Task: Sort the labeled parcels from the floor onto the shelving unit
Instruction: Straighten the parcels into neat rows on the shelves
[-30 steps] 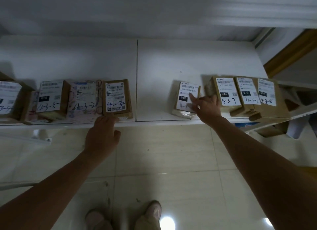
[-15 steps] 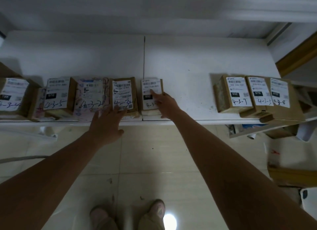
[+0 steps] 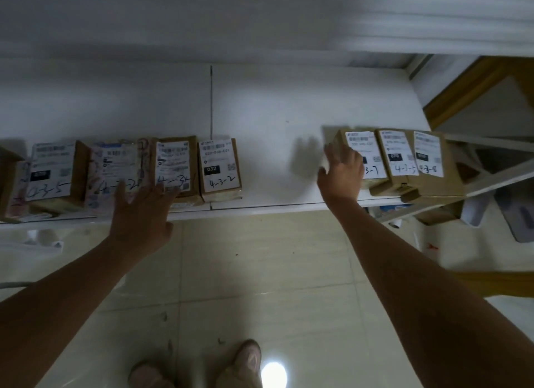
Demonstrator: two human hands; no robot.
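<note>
on the shelf (image 3: 274,104), the spread left hand (image 3: 141,211) is touching a brown parcel (image 3: 173,159), the spread right hand (image 3: 342,171) the 4-3-7 parcel (image 3: 370,147).

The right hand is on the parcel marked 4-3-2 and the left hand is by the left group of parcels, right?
Only the parcel is wrong. The head view shows the right hand on the parcel marked 4-3-7; the parcel marked 4-3-2 stands untouched, further left. The left hand is by the left group.

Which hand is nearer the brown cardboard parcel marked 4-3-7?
Right. The right hand is over the left side of the brown cardboard parcel marked 4-3-7; the left hand is far to its left.
</note>
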